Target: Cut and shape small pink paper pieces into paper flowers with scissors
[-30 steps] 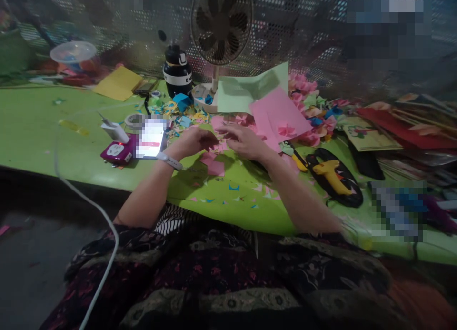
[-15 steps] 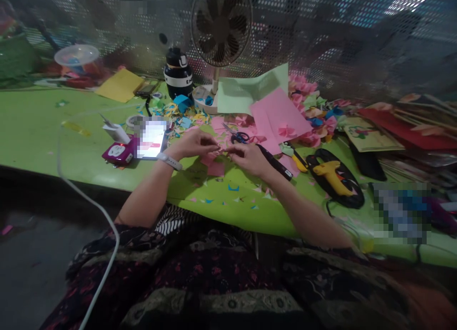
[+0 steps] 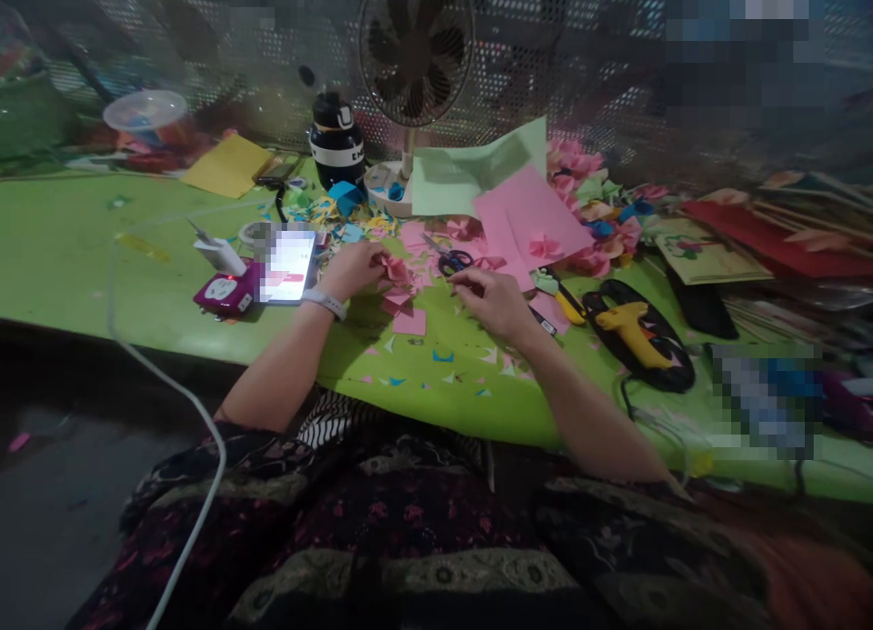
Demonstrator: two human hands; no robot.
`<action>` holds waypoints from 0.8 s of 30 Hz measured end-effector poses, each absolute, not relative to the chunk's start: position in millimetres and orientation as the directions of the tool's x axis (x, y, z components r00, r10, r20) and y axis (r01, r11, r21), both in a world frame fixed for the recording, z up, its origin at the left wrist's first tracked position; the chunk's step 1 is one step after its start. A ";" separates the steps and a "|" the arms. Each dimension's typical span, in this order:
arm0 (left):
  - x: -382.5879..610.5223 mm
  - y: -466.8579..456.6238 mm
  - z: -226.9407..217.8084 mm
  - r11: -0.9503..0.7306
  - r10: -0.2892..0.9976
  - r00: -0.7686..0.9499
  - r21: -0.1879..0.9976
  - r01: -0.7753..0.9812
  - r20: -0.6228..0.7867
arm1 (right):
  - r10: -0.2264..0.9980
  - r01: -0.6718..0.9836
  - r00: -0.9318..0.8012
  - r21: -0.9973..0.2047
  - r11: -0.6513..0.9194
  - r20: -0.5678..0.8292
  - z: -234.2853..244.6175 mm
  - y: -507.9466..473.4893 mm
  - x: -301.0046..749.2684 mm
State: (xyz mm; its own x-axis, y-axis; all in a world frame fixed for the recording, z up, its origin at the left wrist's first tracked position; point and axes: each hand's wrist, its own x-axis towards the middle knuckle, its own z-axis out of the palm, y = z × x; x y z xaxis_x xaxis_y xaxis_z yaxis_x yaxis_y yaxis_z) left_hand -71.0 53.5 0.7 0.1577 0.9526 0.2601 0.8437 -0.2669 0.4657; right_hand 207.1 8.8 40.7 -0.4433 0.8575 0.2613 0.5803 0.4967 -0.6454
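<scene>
My left hand (image 3: 353, 268), with a pale watch band on its wrist, pinches the edge of a pink paper flower (image 3: 396, 269). Just below the flower lie more folded pink paper and a pink paper square (image 3: 409, 322). My right hand (image 3: 496, 301) is apart from it, thumb and fingertips pressed together over the green tabletop (image 3: 382, 403). Something thin and pale may stick out at those fingertips, too small to name. Dark-handled scissors (image 3: 453, 259) rest right behind the right fingertips, blades pointing up and left.
Pink sheet (image 3: 536, 221), pale green sheet (image 3: 470, 180) and heaped paper flowers (image 3: 579, 171) lie behind the hands. A yellow glue gun (image 3: 636, 335) is at right. Phone (image 3: 290, 280), purple box (image 3: 225, 289), bottle (image 3: 336, 148) and fan (image 3: 416, 53) stand left and behind. Paper scraps litter the front.
My hands were together at the middle and have moved apart, left hand leftward, right hand rightward. The pink flower now shows clearly at my left fingers.
</scene>
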 end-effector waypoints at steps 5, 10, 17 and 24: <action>-65.1 48.7 6.3 -0.227 0.966 0.134 0.476 0.850 0.222 | 0.885 0.559 -0.383 -0.697 0.450 0.264 47.8 12.1 213.1; -65.1 48.6 6.7 -0.193 0.973 0.091 0.535 0.822 0.212 | 0.874 0.564 -0.404 -0.679 0.470 0.270 44.7 17.2 215.1; -68.0 50.7 6.9 -0.239 0.956 0.058 0.653 0.719 0.286 | 0.840 0.572 -0.444 -0.624 0.533 0.311 40.4 15.0 211.0; -49.0 39.7 12.1 -0.350 0.937 0.131 0.890 0.291 0.325 | 0.836 0.496 -0.400 -0.678 0.542 0.376 32.7 12.4 206.2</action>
State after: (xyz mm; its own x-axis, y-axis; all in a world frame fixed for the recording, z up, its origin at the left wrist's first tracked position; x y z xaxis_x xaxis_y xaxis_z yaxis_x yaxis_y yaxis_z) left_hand -49.0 39.7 12.1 0.1310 0.9366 0.3249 0.2913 -0.3496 0.8905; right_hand 206.2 12.4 32.7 -0.3998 0.8361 0.3757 0.4961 0.5420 -0.6784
